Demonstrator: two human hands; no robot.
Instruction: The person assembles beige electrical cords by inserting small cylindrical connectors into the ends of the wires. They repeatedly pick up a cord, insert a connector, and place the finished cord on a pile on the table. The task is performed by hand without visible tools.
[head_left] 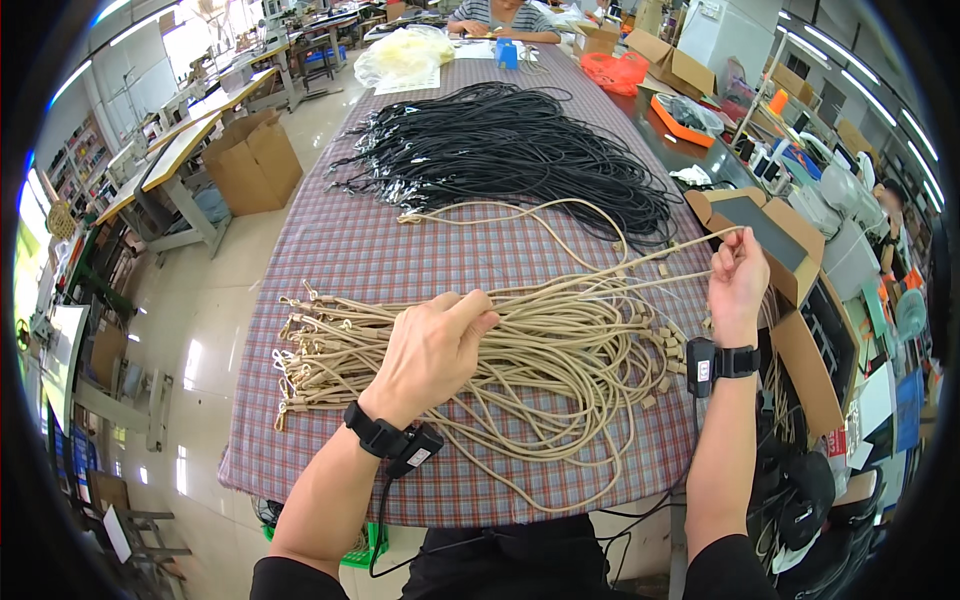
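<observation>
A bundle of beige cords (540, 345) lies across the plaid-covered table (270, 465), its metal clasps (290, 375) gathered at the left end and small tan tabs (665, 350) at the right. My left hand (435, 345) rests on top of the bundle with its fingers curled closed round some of the cords. To the right, my right hand (738, 275) is raised above the table edge, pinching a beige cord that stretches taut back toward the bundle. One separate beige cord (540, 208) loops loosely between this bundle and a large heap of black cords (500, 150) farther off.
At the far end a person (500, 20) sits near a pale plastic bag (403, 55) and a blue object (507, 53). Open cardboard boxes (810, 390) stand close to my right arm. Another carton (250, 165) is on the floor at left. Cables run from both wrist straps.
</observation>
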